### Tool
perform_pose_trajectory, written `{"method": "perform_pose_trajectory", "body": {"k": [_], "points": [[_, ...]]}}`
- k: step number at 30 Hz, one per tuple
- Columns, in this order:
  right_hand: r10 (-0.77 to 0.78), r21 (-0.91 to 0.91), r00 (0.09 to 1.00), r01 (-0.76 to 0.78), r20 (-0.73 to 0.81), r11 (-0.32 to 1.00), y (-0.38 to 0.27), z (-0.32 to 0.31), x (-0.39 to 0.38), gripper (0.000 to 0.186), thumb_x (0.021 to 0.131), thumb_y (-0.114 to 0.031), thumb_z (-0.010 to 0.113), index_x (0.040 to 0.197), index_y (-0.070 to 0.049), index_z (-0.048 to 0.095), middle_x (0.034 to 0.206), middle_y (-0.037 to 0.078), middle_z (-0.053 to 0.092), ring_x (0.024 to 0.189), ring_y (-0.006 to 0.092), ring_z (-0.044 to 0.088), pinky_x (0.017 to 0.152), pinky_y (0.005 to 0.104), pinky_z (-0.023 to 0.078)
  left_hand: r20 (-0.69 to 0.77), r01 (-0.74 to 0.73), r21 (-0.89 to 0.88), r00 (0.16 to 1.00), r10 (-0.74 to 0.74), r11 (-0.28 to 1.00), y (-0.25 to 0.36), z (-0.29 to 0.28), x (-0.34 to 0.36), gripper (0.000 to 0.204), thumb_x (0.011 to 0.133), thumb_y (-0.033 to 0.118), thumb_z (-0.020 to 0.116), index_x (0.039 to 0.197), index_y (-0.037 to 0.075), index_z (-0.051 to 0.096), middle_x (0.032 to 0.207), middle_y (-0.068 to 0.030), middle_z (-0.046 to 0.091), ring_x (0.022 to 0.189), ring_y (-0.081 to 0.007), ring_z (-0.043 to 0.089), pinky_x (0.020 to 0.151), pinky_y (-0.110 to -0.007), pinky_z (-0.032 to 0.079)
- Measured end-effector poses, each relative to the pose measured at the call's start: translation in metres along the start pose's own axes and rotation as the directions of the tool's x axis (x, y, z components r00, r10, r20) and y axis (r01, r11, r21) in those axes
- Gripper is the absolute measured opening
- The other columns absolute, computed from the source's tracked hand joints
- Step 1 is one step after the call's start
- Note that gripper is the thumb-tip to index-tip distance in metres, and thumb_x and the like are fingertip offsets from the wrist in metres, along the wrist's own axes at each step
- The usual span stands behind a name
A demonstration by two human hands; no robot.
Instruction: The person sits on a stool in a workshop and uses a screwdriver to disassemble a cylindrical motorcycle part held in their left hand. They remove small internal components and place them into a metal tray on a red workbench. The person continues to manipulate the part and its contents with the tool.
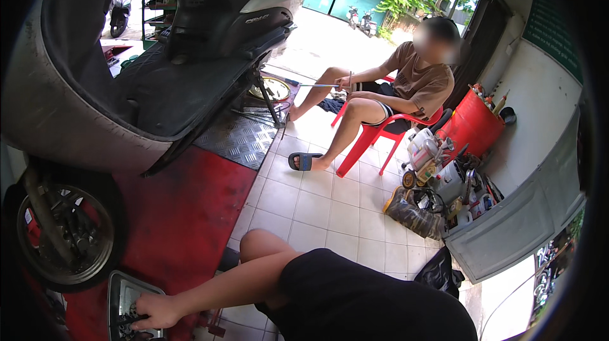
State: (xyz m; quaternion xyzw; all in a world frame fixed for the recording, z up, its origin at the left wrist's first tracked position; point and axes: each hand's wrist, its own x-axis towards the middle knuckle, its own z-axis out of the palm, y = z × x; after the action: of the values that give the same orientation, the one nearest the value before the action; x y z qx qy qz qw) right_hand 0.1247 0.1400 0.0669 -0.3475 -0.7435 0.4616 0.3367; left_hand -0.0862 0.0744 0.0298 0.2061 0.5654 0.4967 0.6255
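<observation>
My right hand [157, 311] reaches in from the lower right. It is over a shallow metal tray [115, 287] at the bottom left. The fingers are closed around a thin dark thing [127, 319] whose kind I cannot make out. Small dark parts lie in the tray around the fingertips, too small to name. Beside the tray stands the front wheel [66, 236] of a grey and black scooter [190, 74]. My left hand is out of the picture.
A seated person [406, 78] on a red plastic chair [368, 144] holds a long metal rod [317, 85]. A red drum [472, 124], jugs [424, 150] and a boot [415, 214] stand by the right wall. Under the scooter lies a red platform [184, 214] with a tread-plate ramp [238, 138].
</observation>
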Motion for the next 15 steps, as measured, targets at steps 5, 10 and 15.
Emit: {"method": "perform_pose_trajectory", "body": {"k": [5,10,15], "points": [[0.013,-0.165,0.961,0.035,0.277,0.986,-0.025,0.000,-0.034,0.053,0.087,-0.056,0.058,0.087,-0.004,0.070,0.088,0.021,0.067,0.083,0.0364,0.067,0.070,0.0493,0.053,-0.137,-0.086,0.240,0.983,0.121,0.967,0.004,0.044,-0.029,0.080,0.090,0.065,0.036,0.128,-0.002,0.055,0.126,-0.0170,0.059,0.117,-0.0313,0.056,0.098,-0.044,0.045],[-0.190,-0.254,0.957,0.243,0.218,0.936,-0.003,0.018,-0.046,0.051,0.089,-0.057,0.055,0.088,-0.008,0.071,0.079,0.018,0.069,0.078,0.0409,0.067,0.068,0.0508,0.053,0.079,-0.192,0.441,0.981,0.175,0.877,-0.003,0.043,-0.043,0.075,0.089,0.060,0.044,0.128,-0.002,0.054,0.125,-0.0167,0.059,0.116,-0.0297,0.056,0.098,-0.043,0.046],[0.053,-0.269,0.957,0.027,0.284,0.963,-0.017,0.012,-0.047,0.052,0.087,-0.057,0.057,0.085,-0.008,0.072,0.081,0.020,0.069,0.078,0.0411,0.067,0.068,0.0514,0.053,0.229,-0.298,0.566,0.953,0.200,0.768,-0.004,0.039,-0.047,0.071,0.087,0.056,0.052,0.129,-0.002,0.053,0.125,-0.0164,0.058,0.115,-0.0280,0.056,0.098,-0.042,0.046]]}}
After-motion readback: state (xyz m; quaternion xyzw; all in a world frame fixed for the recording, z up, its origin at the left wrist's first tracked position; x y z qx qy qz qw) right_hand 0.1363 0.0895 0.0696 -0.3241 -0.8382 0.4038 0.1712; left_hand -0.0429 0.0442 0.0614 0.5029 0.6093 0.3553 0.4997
